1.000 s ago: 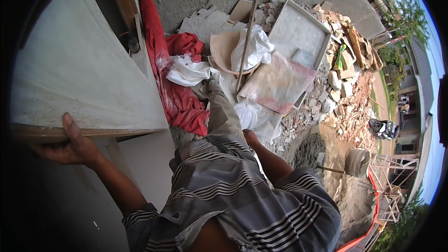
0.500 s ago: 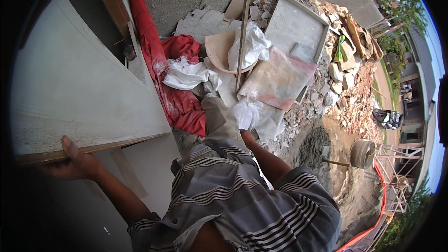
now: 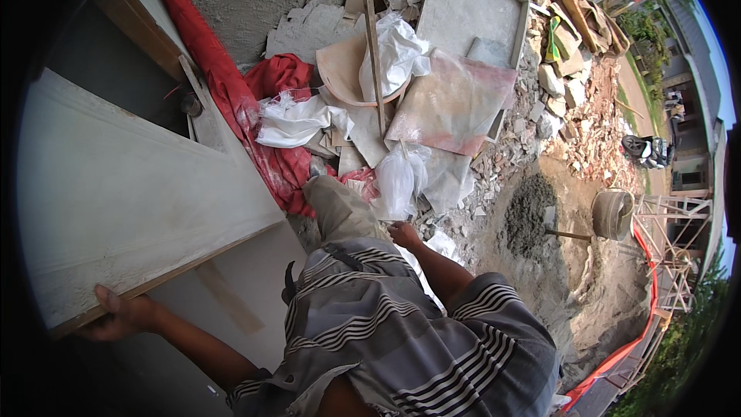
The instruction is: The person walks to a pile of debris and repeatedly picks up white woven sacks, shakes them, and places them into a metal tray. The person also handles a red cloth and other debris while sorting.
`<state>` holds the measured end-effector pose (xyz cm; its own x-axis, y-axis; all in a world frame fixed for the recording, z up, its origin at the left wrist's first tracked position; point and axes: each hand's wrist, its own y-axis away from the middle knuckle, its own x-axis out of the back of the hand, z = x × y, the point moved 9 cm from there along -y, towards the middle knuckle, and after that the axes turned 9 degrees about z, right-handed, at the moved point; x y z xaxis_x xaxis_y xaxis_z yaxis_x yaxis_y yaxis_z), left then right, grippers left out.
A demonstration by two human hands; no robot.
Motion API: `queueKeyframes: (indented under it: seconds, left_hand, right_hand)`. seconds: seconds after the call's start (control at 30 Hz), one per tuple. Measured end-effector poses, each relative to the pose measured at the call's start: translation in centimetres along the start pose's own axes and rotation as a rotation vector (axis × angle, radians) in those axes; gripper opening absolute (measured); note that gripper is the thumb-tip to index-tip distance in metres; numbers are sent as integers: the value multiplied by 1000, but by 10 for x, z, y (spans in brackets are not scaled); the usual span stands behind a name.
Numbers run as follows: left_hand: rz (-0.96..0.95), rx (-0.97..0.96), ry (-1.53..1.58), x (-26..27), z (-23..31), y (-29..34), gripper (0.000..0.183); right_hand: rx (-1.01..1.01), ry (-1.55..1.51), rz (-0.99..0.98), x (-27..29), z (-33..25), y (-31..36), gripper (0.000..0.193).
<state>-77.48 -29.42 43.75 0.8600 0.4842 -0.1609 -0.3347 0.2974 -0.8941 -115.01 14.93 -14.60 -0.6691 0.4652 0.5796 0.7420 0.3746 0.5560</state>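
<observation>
My left hand is closed round the wood-edged rim of a large pale board, its thumb on top and its fingers underneath. The board spreads over the left side. Near the middle, my right hand hangs low beside my trouser leg, its fingers curled in. A tiny dark bit shows at those fingers, but I cannot make out what it is. Just beyond that hand lies a whitish plastic bag, apart from it as far as I can see.
Red cloth runs along the board's far side. A thin upright pole, a white sack, a stained sheet and a shallow grey tray stand ahead. Rubble, wet mortar and a bucket lie rightward.
The view has shifted, and my left hand now sits lower with the board's near edge more slanted. My right hand has drawn back from the plastic bag.
</observation>
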Motion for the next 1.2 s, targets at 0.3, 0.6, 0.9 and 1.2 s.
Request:
queueKeyframes:
  seconds: [0.3, 0.6, 0.9, 1.2]
  left_hand:
    - [81, 15, 103, 2, -5, 0, 83]
    - [47, 28, 55, 4, -11, -2, 85]
    - [90, 159, 97, 7, -21, -1, 91]
    - [64, 114, 83, 3, -18, -1, 96]
  right_hand:
    - [-36, -45, 94, 1, 3, 36, 41]
    - [-310, -83, 30, -3, 84, 50, 41]
    - [-151, -115, 66, -8, 46, -7, 42]
    - [-139, -153, 4, -31, 4, -9, 38]
